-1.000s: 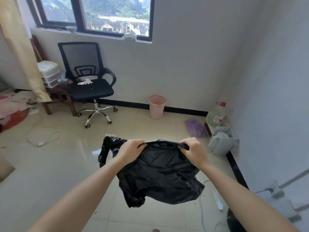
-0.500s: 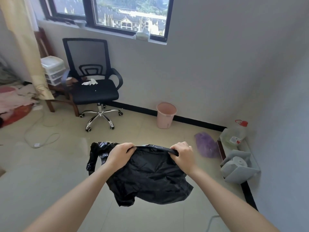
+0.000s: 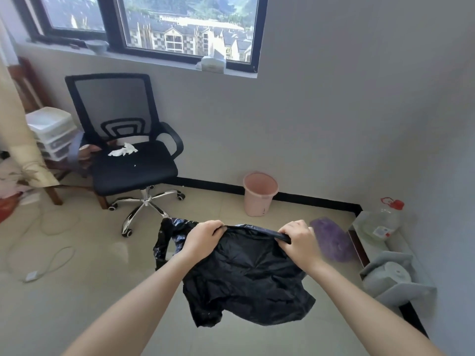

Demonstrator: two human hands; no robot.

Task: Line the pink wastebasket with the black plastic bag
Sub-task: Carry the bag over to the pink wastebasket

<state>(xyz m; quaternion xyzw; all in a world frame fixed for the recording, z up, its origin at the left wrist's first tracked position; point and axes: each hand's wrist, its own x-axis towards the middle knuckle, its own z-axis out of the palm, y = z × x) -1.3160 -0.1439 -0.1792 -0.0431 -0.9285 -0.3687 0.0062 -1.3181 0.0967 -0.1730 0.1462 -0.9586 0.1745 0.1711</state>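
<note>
While left hand (image 3: 205,236) and right hand (image 3: 298,238) grasp black plastic bag (image 3: 246,278), pink wastebasket (image 3: 259,194) unlined

Grey walls (image 3: 347,111), window (image 3: 180,24), office chair (image 3: 123,140)

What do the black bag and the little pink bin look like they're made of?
The black bag looks like thin plastic film: limp, crinkled, faintly glossy. The pink bin looks like rigid moulded plastic: smooth matte wall, rolled rim, though that can't be confirmed by sight.

Tiled floor (image 3: 77,304) carried pink wastebasket (image 3: 259,195) by wall, office chair (image 3: 133,160), purple bag (image 3: 331,240), white cable (image 3: 51,263).
</note>
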